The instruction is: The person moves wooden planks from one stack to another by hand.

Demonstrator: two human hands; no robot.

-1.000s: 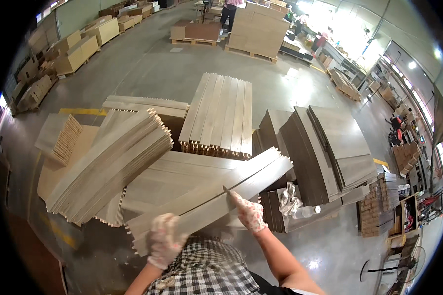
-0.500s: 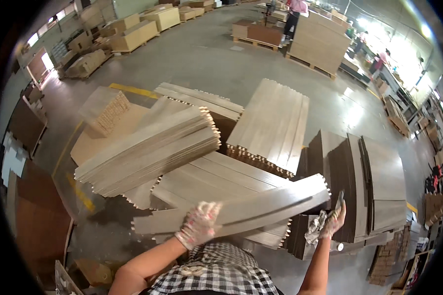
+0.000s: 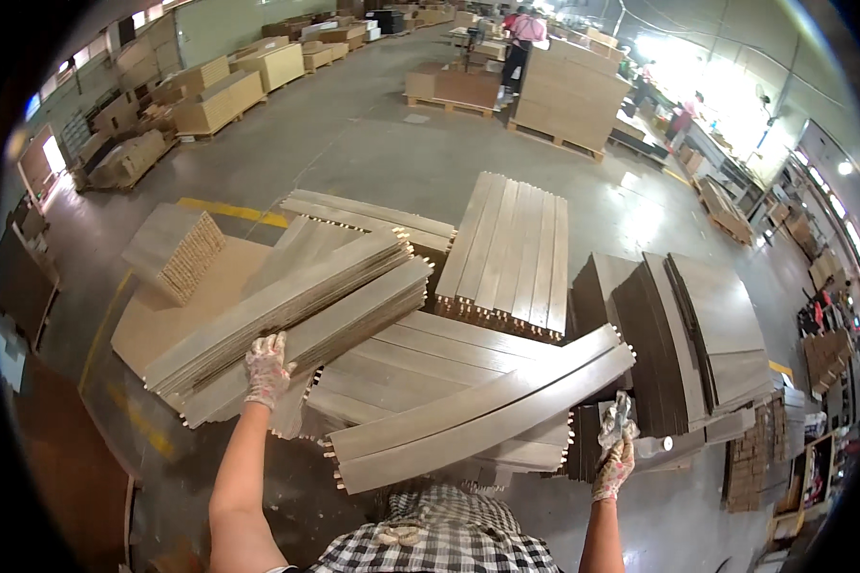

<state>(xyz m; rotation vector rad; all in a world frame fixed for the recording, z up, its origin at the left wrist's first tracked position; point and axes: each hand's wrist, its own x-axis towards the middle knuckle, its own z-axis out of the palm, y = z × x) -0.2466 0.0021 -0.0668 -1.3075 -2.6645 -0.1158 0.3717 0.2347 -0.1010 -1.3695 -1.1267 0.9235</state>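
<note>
My left hand [image 3: 269,372], in a patterned glove, lies across the left end of a pile of long grey-brown boards [image 3: 344,310]. Its fingers curl over the edge of a board at the split between the pile's two rows. Two similar boards [image 3: 487,411] rest side by side and slanted on the stack in front of me, with small pegs at their ends. To the right of them, my right hand [image 3: 616,468], gloved too, is closed around a crumpled silvery-grey rag [image 3: 613,428]. Something thin and dark stands up from the rag; its kind is unclear.
Behind the middle stack [image 3: 401,368] stands another board stack [image 3: 506,248]. Large dark panels [image 3: 716,334] lean to the right. A small bundle [image 3: 186,253] sits on a cardboard sheet [image 3: 134,325] at left. Pallets of panels [image 3: 568,95] and a person [image 3: 520,48] are farther off.
My left hand has left the near boards and moved left and forward onto the left pile. Those two boards now lie more separated. My right hand, still with the rag, has shifted lower and left.
</note>
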